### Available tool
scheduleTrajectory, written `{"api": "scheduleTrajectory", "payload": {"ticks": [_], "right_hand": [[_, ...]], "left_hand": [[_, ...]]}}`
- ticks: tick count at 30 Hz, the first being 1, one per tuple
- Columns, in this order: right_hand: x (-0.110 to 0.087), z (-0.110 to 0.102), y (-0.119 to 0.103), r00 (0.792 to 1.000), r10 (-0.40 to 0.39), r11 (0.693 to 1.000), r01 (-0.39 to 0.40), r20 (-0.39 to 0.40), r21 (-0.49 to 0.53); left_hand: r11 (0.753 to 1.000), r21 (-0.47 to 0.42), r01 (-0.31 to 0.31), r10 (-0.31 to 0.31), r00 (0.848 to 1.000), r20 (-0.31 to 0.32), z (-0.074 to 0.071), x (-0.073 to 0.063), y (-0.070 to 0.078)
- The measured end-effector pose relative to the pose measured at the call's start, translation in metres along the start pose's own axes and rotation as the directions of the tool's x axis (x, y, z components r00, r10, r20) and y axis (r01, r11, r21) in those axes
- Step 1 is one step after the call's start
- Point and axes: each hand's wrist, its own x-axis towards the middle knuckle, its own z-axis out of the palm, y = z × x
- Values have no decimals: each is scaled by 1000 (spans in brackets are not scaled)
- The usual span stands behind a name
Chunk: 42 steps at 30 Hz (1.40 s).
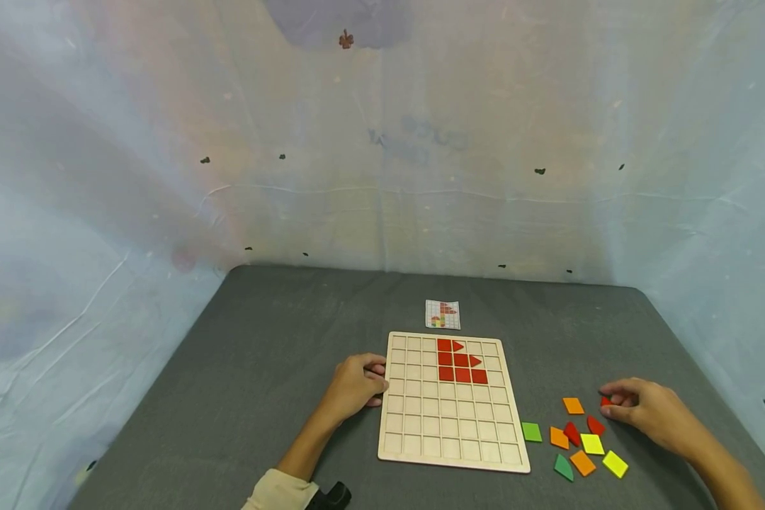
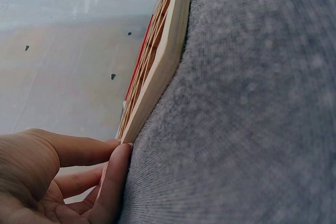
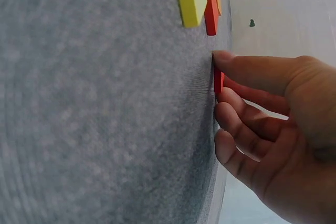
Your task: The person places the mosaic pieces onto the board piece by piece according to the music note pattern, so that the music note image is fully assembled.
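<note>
A pale wooden grid board [image 1: 449, 425] lies on the grey table, with several red square and triangular tiles [image 1: 462, 360] set in its upper cells. At the board's left edge, my left hand [image 1: 352, 386] grips the rim between thumb and fingers; in the left wrist view the fingertips [image 2: 122, 156] meet the wooden edge [image 2: 157, 77]. Over on the right, my right hand [image 1: 653, 414] pinches a small red tile [image 3: 218, 80] between thumb and fingers, down at the tabletop. Its exact shape is mostly hidden by the fingers.
Loose tiles lie right of the board: a light green square [image 1: 531, 432], a dark green curved piece [image 1: 564, 467], orange pieces [image 1: 573, 406], yellow pieces [image 1: 615, 464] and two red curved ones [image 1: 596, 425]. A printed pattern card [image 1: 443, 314] sits behind the board.
</note>
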Motion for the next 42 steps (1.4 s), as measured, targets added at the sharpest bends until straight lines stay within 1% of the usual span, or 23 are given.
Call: {"api": "scheduleTrajectory", "payload": {"ticks": [5, 7, 12, 15, 18, 22, 26, 38, 42], "right_hand": [[0, 0, -1, 1000, 3, 1000, -3, -2, -4], [0, 1, -1, 1000, -4, 1000, 4, -6, -5], [-1, 5, 0, 999, -42, 999, 42, -32, -6], [-1, 7, -1, 997, -58, 998, 57, -54, -13], [-1, 7, -3, 996, -70, 997, 69, -62, -23], [1, 5, -9, 996, -61, 998, 59, -59, -25], [5, 5, -18, 995, -68, 997, 66, -67, -32], [17, 18, -50, 986, -131, 991, 130, -103, -24], [22, 22, -60, 979, -166, 986, 165, -115, -21]], "left_hand": [[1000, -5, 4, -4, 1000, -4, 0, 0, 0], [1000, -4, -3, 3, 1000, -5, 0, -1, 0], [1000, 0, -7, 7, 1000, -5, 0, -1, 0], [1000, 2, 4, -4, 1000, -5, 1, 0, 1], [1000, 4, 0, 0, 1000, -3, 1, 0, 1], [1000, 4, -1, 1, 1000, -3, 1, 1, 0], [1000, -3, 4, -4, 1000, -5, 1, 1, 0], [1000, -3, 1, -1, 1000, 0, 0, 1, -1], [1000, -2, 2, -2, 1000, 0, 1, 1, -1]]}}
